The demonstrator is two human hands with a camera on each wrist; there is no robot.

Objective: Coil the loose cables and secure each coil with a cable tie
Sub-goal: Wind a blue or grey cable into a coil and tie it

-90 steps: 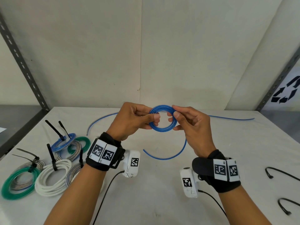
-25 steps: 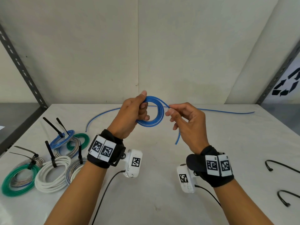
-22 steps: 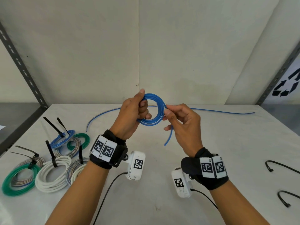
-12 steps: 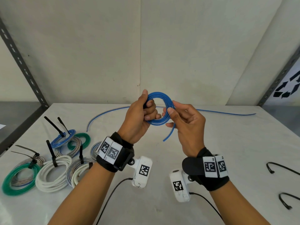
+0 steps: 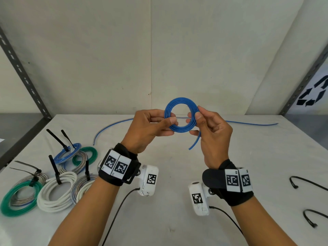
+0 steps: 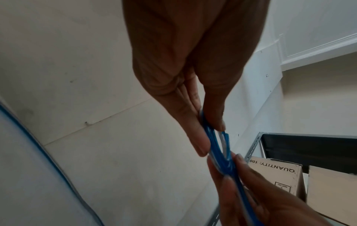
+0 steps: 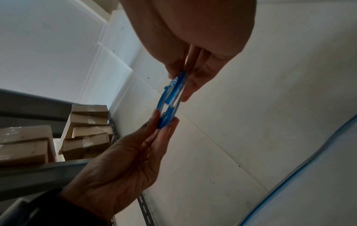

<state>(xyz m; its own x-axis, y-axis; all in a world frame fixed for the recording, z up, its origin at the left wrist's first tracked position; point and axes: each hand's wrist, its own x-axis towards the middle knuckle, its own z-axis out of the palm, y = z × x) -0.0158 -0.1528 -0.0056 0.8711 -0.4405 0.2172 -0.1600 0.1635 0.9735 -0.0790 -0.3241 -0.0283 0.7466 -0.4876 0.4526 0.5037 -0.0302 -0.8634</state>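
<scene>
Head view: a blue cable coil [image 5: 181,115], wound in several loops, is held upright above the white table [image 5: 266,157], between two bare hands. The left hand [image 5: 148,129] pinches the coil's left side between thumb and curled fingers; the right hand [image 5: 212,134] pinches the right side the same way. A short loose end [image 5: 195,143] of the blue cable hangs below the right thumb. Seen from the wrists, the coil sits edge-on, its strands squeezed between the fingertips [image 6: 203,145] of each hand. Another blue cable [image 5: 248,123] lies uncoiled along the table's far edge. At the table's left sit finished coils [image 5: 55,192], white, green, grey and blue, each bound with a black tie. Two loose black cable ties [image 5: 308,182] lie at the right, well apart from the hands.
</scene>
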